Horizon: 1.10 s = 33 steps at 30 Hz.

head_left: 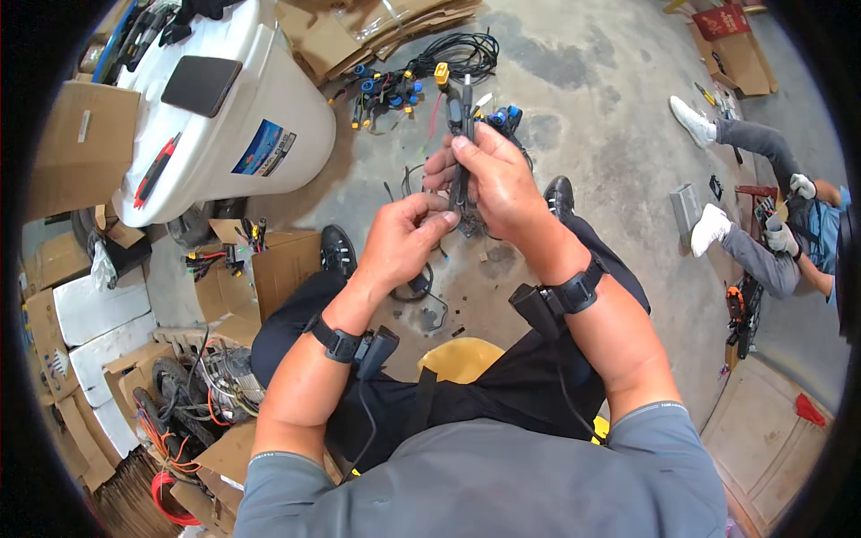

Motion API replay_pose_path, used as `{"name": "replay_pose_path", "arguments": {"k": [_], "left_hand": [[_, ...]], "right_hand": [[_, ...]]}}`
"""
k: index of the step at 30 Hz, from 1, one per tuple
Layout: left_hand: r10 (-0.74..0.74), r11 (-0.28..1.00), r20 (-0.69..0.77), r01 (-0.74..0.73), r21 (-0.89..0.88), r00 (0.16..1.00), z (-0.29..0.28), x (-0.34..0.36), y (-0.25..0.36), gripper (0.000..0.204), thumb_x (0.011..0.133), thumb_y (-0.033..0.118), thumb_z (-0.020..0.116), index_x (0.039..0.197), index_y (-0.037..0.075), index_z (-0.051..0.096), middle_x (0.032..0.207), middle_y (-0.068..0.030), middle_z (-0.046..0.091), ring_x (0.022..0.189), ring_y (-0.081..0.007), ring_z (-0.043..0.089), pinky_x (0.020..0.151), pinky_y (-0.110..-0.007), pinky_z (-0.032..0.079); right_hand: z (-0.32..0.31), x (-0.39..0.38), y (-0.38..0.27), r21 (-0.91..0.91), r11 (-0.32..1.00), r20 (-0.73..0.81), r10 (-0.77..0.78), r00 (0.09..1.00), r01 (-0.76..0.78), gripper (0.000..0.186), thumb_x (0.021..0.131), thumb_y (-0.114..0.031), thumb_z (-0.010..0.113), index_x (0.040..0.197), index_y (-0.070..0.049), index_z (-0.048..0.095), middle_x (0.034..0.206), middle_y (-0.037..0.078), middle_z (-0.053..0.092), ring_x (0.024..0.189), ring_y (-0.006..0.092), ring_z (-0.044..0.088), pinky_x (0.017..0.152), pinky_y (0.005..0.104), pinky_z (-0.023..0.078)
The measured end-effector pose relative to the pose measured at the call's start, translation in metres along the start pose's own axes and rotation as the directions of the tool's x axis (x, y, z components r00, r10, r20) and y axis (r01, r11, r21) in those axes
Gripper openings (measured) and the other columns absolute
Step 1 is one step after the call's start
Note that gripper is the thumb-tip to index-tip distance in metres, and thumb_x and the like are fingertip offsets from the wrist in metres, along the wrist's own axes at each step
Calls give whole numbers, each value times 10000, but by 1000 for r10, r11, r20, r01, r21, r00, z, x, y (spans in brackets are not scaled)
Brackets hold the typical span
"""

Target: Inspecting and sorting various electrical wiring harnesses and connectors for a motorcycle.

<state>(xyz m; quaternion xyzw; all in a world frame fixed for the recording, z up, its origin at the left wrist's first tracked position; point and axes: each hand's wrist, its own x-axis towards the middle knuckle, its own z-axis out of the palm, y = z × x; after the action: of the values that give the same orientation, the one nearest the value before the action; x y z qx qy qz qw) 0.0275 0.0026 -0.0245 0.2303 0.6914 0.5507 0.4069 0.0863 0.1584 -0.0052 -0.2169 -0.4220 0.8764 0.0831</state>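
Right hand (502,179) clamped around a black cable bundle (459,121), held upright over the floor (610,108), between the knees. Yellow plug (441,73) sits at the bundle's top end. Left hand (404,238) pinches the bundle's lower end, fingertips (446,218) shut on it just under the right hand. Both grips closed on the same bundle, hands touching. More cables with blue plugs (386,90) lie on the floor beyond. White bin (242,117) to the left. Another person's legs (753,242) at far right.
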Motion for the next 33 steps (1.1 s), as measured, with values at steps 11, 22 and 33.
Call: {"name": "replay_pose_path", "arguments": {"k": [11, 22, 33], "left_hand": [[81, 922, 68, -100, 375, 994, -4, 4, 7, 166, 872, 134, 656, 974, 4, 672, 784, -69, 668, 747, -102, 595, 714, -270, 484], [336, 840, 41, -319, 439, 941, -6, 9, -14, 160, 913, 143, 626, 976, -2, 655, 748, -20, 622, 719, -88, 569, 671, -254, 472], [-63, 995, -215, 45, -92, 975, -9, 26, -21, 240, 922, 204, 622, 838, -21, 632, 653, -2, 569, 575, -71, 521, 530, -231, 460]], "right_hand": [[-13, 7, -17, 169, 972, 44, -171, 984, 161, 109, 975, -171, 481, 989, -65, 498, 787, 46, 542, 624, 139, 492, 609, 318, 453], [-14, 3, -36, 212, 941, 58, -280, 958, 263, 163, 995, -157, 453, 1053, -13, 503, 738, 14, 439, 592, 103, 385, 569, 279, 367], [-4, -4, -47, 235, 935, -94, -250, 964, 265, 95, 996, -146, 437, 1011, -60, 473, 714, 29, 460, 561, 133, 433, 565, 291, 401]]}}
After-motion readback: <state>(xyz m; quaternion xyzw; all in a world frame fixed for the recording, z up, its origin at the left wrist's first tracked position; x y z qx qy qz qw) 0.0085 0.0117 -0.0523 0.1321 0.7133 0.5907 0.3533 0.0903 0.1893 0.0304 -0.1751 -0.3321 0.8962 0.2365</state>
